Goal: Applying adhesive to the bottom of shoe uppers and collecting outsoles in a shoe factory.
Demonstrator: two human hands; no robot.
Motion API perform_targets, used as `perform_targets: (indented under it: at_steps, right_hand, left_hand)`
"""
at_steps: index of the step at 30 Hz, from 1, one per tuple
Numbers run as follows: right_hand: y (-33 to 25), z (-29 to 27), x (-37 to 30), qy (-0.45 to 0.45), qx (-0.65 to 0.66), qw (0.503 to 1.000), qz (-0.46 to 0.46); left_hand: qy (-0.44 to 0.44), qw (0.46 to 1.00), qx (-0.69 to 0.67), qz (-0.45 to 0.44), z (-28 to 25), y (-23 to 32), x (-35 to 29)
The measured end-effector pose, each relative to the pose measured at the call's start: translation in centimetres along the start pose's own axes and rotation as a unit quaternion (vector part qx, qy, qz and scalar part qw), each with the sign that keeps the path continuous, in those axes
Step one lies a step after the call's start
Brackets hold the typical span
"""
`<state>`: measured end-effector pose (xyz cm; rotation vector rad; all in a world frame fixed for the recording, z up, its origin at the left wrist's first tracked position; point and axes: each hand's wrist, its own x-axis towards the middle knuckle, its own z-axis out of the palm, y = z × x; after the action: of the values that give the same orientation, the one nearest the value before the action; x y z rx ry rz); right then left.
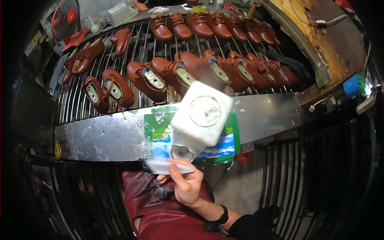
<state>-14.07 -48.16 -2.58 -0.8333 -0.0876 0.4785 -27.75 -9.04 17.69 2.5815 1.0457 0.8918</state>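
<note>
My right hand (187,184), with a dark band on the wrist, comes in from the lower right. Its thumb presses on a flat white piece (170,167), blurred at its left end, where something dark shows. Just beyond my fingers is a white plastic jug (216,128), tilted, a round ring on the face turned up. A hole shows at its lower end, close to my index finger. Whether anything supports the jug is hidden. Behind it lies a green, blue and white printed sheet (160,122) on the metal ledge (104,138). My left hand cannot be made out.
Brown lace-up shoes (150,78) stand in rows on a rack of metal bars (140,44). A dark shoe (290,64) sits at the right end. A worn wooden frame (306,36) borders the right side. A red apron (160,222) covers my lap.
</note>
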Motion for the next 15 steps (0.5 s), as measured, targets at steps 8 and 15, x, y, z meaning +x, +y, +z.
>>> perform_targets:
  at_steps: [8, 15]
  right_hand:
    - [-2.0, -2.8, -0.6, 0.020, 0.017, 0.999, -0.022]
    - [-2.6, -6.7, -0.6, 0.097, -0.113, 0.978, -0.148]
  left_hand:
    - [-0.010, 0.998, -0.014, -0.055, -7.2, 2.1, -10.8]
    - [-0.014, 0.991, -0.072, -0.108, -9.0, 1.5, -18.8]
